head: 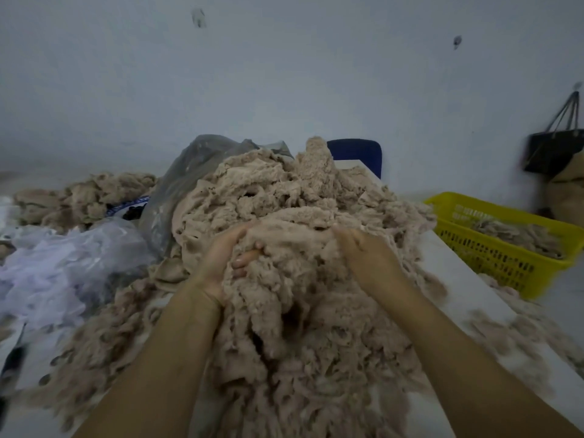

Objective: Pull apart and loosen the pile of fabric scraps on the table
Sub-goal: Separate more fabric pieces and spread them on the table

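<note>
Nearest me the pile of scraps (316, 358) on the bench (458, 267) looks fluffed and spread, but its tall back half seems matted and largely undone, the left hand (227, 257) clutching a clump, the right hand (363, 251) sunk in, its grasp hidden.

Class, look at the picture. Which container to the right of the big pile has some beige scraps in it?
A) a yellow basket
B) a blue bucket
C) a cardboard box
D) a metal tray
A: a yellow basket with a slotted wall sits to the right of the pile of scraps, and beige scraps lie inside it.
</note>
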A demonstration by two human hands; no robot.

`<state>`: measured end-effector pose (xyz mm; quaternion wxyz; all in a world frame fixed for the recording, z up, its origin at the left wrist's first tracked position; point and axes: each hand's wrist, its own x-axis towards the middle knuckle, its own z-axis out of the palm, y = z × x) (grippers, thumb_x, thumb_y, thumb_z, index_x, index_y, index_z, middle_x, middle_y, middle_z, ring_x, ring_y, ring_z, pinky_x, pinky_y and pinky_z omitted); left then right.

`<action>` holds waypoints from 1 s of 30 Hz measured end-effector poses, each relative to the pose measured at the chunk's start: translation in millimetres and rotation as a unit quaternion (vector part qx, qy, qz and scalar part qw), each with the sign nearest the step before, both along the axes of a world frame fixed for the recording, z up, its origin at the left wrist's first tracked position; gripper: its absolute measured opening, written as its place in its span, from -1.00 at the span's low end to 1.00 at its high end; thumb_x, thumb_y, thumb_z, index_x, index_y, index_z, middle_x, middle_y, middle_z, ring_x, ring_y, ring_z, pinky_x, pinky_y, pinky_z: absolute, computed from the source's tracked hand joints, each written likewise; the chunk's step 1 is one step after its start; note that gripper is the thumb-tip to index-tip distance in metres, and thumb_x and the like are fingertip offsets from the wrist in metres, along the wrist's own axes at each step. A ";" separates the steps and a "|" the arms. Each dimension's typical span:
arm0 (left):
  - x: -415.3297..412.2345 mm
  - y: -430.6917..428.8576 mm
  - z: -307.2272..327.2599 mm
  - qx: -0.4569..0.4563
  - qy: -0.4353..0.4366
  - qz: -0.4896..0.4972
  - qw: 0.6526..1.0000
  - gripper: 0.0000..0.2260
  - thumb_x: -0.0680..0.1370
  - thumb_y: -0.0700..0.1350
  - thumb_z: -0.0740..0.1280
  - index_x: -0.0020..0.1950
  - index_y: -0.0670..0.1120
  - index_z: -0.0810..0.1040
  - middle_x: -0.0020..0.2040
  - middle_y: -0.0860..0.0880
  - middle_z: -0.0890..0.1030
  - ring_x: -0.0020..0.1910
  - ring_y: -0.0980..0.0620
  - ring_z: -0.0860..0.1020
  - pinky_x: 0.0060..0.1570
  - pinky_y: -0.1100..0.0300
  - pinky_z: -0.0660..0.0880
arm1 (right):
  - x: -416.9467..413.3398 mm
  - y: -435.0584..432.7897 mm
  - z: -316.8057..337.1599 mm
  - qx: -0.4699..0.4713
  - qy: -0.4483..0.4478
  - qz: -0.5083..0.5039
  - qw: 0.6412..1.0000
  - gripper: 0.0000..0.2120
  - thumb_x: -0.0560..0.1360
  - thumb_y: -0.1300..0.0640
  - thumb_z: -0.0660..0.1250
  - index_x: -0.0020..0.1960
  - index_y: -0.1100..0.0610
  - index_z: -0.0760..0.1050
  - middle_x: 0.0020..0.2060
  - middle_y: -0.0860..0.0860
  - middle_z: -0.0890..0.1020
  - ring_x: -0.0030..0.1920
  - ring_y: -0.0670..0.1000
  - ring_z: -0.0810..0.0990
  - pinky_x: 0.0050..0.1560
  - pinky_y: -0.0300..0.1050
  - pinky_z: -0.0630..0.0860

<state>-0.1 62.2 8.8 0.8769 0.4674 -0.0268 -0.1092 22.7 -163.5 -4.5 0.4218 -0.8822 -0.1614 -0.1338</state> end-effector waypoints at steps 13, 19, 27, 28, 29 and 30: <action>11.2 -22.7 32.1 -0.113 -0.036 -0.035 0.992 -0.84 0.45 -0.13 0.40 -0.32 -0.12 0.55 -0.41 0.03 0.48 -0.55 0.19 0.38 -0.39 0.46 0.30 | -29.9 2.2 17.1 0.066 0.126 0.151 0.978 -0.36 0.34 -0.56 0.16 0.34 -0.30 0.37 0.16 -0.45 0.44 0.02 -0.51 0.42 -0.06 -0.45 0.34; 6.5 -48.9 55.2 -0.069 -0.094 0.053 0.992 -0.80 0.51 -0.07 0.36 -0.28 -0.10 0.63 -0.35 -0.04 0.59 -0.34 0.05 0.57 -0.18 0.17 0.60 | -45.3 46.0 4.9 0.145 0.141 0.208 0.957 -0.93 0.58 0.00 0.32 0.02 -0.14 0.57 -0.16 -0.36 0.66 -0.08 -0.35 0.60 -0.09 -0.46 0.51; 22.3 -5.6 72.4 -0.261 -0.045 0.067 0.962 -0.64 0.64 0.06 0.19 -0.32 -0.06 0.39 -0.50 0.08 0.38 -0.66 0.19 0.28 -0.64 0.43 0.16 | -40.9 -0.6 -3.7 0.262 0.246 0.181 0.915 -0.66 0.61 0.02 0.27 -0.31 0.10 0.40 -0.53 -0.05 0.38 -0.56 -0.07 0.31 -0.50 -0.19 0.28; 24.2 -2.3 72.9 -0.267 -0.043 0.075 0.960 -0.61 0.64 0.06 0.17 -0.34 -0.07 0.37 -0.51 0.08 0.35 -0.66 0.18 0.27 -0.64 0.42 0.15 | -39.3 -5.6 -6.7 0.290 0.247 0.185 0.906 -0.63 0.62 -0.01 0.26 -0.31 0.10 0.30 -0.52 -0.07 0.29 -0.55 -0.10 0.19 -0.50 -0.23 0.20; 25.5 -0.2 73.0 -0.264 -0.042 0.080 0.960 -0.58 0.65 0.06 0.16 -0.38 -0.07 0.36 -0.54 0.08 0.32 -0.67 0.18 0.25 -0.64 0.41 0.16 | -38.2 -9.1 -8.7 0.319 0.245 0.188 0.896 -0.61 0.60 -0.07 0.25 -0.30 0.09 0.27 -0.50 -0.08 0.24 -0.53 -0.10 0.13 -0.50 -0.25 0.16; 25.9 -0.2 72.6 -0.248 -0.040 0.088 0.964 -0.54 0.65 0.07 0.15 -0.42 -0.07 0.35 -0.56 0.08 0.29 -0.67 0.19 0.24 -0.61 0.42 0.17 | -38.2 -10.8 -10.0 0.342 0.242 0.188 0.888 -0.60 0.55 -0.14 0.25 -0.32 0.07 0.27 -0.50 -0.08 0.21 -0.53 -0.10 0.11 -0.51 -0.26 0.14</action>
